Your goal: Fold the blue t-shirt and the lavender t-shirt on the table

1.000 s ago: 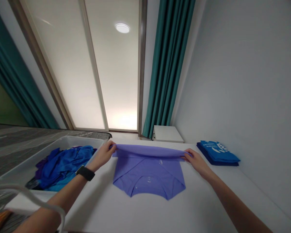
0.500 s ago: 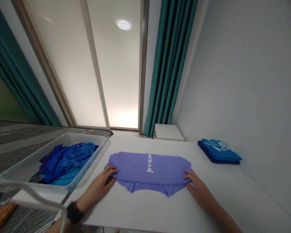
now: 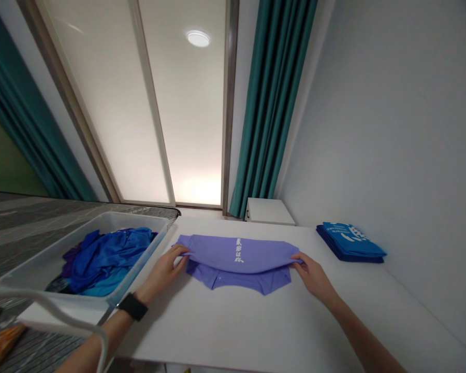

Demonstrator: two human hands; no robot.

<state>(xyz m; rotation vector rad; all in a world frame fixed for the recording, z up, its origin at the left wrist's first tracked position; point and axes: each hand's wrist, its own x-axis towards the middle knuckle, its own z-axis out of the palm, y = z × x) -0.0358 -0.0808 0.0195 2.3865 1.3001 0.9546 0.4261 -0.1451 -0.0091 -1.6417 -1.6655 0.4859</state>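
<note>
A purple shirt (image 3: 236,261) with a small white print lies folded on the white table (image 3: 225,331). My left hand (image 3: 166,269) pinches its left edge and my right hand (image 3: 312,274) pinches its right edge. Both hold the folded top layer slightly raised above the collar part, which lies flat nearer to me. A black watch sits on my left wrist.
A white bin (image 3: 34,269) with several crumpled blue garments (image 3: 104,256) stands at the table's left. A stack of folded blue shirts (image 3: 349,242) lies at the far right by the wall. A small white cabinet (image 3: 270,211) and teal curtains (image 3: 272,103) stand behind the table.
The far edge of the shirt was folded toward me over the lower part, showing the white print. Since then both hands have lifted that folded edge and drawn it back away from me.
</note>
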